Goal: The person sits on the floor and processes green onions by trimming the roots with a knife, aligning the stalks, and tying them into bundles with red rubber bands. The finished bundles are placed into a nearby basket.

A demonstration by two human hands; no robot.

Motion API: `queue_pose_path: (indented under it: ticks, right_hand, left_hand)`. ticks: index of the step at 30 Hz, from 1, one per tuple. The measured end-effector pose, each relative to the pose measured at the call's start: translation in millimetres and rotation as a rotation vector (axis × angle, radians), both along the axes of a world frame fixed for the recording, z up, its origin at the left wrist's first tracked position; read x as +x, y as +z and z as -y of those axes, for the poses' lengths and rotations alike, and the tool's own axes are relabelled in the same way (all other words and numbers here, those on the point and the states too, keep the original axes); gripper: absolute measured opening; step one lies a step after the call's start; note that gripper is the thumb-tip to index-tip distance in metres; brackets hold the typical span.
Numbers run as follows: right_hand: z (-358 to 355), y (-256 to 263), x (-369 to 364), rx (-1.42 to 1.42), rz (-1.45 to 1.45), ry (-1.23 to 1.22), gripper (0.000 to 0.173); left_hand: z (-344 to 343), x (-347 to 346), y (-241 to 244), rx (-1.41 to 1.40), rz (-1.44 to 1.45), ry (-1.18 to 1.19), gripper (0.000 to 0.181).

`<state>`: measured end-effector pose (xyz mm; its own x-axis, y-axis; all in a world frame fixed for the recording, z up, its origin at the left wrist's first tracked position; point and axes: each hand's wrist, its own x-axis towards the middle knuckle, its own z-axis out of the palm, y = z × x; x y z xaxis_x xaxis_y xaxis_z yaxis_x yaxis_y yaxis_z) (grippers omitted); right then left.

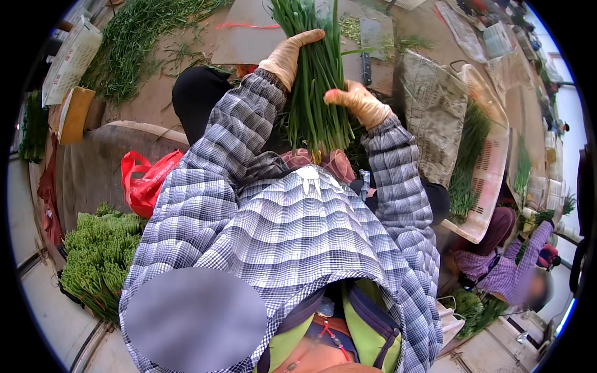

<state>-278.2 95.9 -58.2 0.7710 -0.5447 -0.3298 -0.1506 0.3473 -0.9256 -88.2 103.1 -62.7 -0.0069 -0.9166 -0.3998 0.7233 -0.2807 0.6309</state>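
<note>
A thick bunch of long flat green leaves, like Chinese chives (317,79), is held between my two gloved hands above a board. My left hand (291,56) wraps its left side, thumb laid across the leaves. On the lower right side, my right hand (359,101) grips the bunch, its glove worn through or stained red at a fingertip. The leaves' lower ends hang over my lap. Behind the bunch lies the grey board (247,42) with a red strip (254,25) on it. A cleaver-like knife with a black handle (366,70) rests to the right, beside chopped trimmings (350,29).
Loose greens (140,42) are heaped at upper left. A red plastic bag (147,179) and tied green bundles (100,256) stand left of me. At right are a woven sack (431,112) and a plastic crate (492,163) holding greens. Another person (503,270) sits at far right.
</note>
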Motion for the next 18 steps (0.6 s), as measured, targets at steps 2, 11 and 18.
queue_pose_path:
  ticks: [2,11,18]
  right_hand:
    - [21,23,10,-0.124,-0.064,-0.097,0.065]
    - [103,38,29,-0.799,-0.297,-0.266,0.059]
    - [141,-40,24,-0.794,-0.247,-0.267,0.067]
  left_hand:
    - [19,-10,14,-0.127,0.198,0.096,0.03]
    - [91,-34,45,-0.597,0.525,0.217,0.036]
    - [116,-42,-21,-0.523,0.619,-0.053,0.066]
